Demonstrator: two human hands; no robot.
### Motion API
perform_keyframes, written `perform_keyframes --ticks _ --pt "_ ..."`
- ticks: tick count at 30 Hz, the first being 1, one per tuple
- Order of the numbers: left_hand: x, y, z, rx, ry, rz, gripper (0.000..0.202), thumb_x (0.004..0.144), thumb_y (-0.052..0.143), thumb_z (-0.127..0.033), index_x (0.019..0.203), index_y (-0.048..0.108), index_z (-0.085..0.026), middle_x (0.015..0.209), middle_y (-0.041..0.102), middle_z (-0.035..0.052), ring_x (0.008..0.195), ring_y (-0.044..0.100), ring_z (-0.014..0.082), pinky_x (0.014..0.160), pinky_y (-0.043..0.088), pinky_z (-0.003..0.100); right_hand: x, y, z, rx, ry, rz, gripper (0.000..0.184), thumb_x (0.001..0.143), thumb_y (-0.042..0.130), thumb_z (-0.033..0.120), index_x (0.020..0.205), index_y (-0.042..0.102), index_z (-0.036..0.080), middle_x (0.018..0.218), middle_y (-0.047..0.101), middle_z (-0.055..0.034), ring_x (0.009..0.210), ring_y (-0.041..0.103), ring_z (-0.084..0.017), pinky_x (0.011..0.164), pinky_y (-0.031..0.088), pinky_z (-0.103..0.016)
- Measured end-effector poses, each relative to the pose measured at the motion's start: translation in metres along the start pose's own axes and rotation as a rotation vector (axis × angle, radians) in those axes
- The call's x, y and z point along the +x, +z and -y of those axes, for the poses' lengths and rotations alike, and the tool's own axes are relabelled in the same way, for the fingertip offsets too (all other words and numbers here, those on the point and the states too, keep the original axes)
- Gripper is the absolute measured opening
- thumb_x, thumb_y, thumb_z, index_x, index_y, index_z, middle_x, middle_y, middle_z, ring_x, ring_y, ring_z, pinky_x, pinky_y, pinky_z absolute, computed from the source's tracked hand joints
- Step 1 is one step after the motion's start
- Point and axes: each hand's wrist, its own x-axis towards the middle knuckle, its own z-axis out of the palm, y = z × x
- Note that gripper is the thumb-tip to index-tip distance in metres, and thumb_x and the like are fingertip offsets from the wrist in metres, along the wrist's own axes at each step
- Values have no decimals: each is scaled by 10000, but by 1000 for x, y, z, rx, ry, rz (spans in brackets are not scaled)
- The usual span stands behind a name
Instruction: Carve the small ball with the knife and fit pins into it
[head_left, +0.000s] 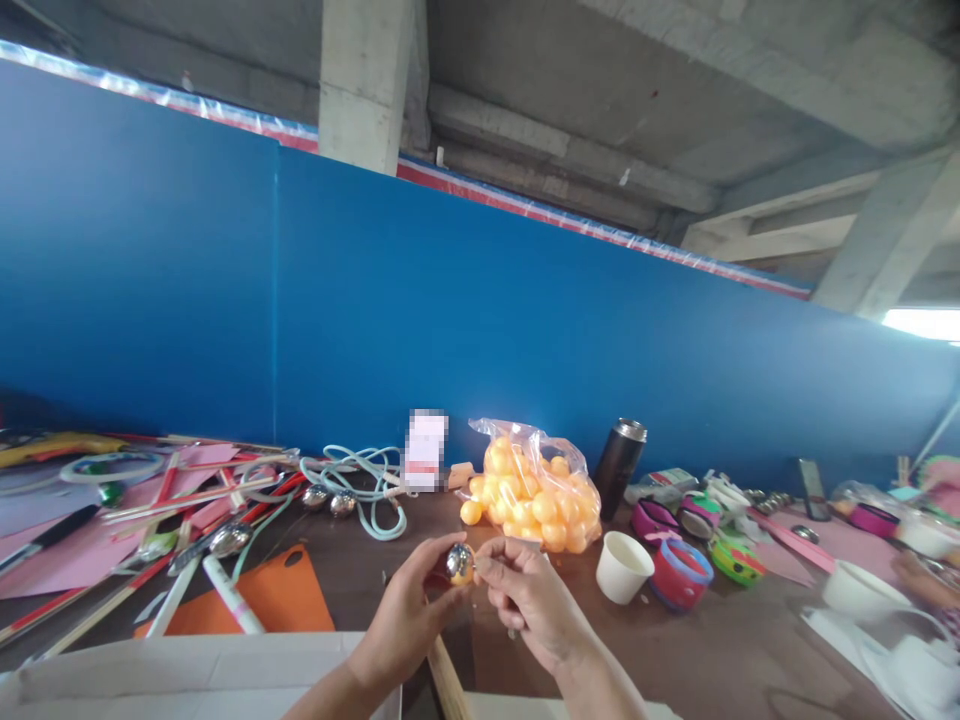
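My left hand (409, 610) and my right hand (529, 595) meet over the brown table (712, 650), both pinched on a small round metal ball (459, 563) with an orange ball showing inside it. The fingers of both hands are closed around it. Just behind them lies a clear plastic bag of orange balls (536, 490), with one loose orange ball (470, 512) beside it.
A white paper cup (622, 567), black flask (619, 468), coloured tape rolls (679, 575), and two metal balls (330, 498) with a pale green cord (367, 485) lie around. An orange sheet (281, 595), sticks and pink paper crowd the left. A blue wall stands behind.
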Motion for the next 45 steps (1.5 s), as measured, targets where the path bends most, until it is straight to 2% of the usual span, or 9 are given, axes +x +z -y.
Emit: perform_keyframes --ticks 5,19,31,45 --pt "-1 1 0 -68 -20 15 456 716 612 -239 1159 507 -213 1006 604 37 816 554 136 735 461 243 0 -2 -1 -12 -5 4 199 740 665 322 759 561 153 633 516 35 420 294 -8 352 118 -158" --pt "1 0 0 -31 -6 24 434 717 606 -222 1142 521 -201 990 571 48 838 556 146 764 469 259 0 1 -1 -91 8 -12 206 744 653 327 764 561 144 619 522 31 430 304 -16 358 127 -162" --pt "0 1 2 -71 -25 29 453 707 632 -285 1139 535 -190 1043 576 71 887 562 172 782 472 271 1 1 -1 -102 8 -12 189 749 639 312 769 555 144 601 496 41 424 295 -12 358 115 -156" --pt "0 1 3 -123 -35 51 442 711 633 -286 1130 532 -188 1086 560 74 906 558 172 789 467 268 -1 3 1 -128 16 -31 329 662 681 447 756 562 155 559 471 60 411 290 -17 360 143 -157"
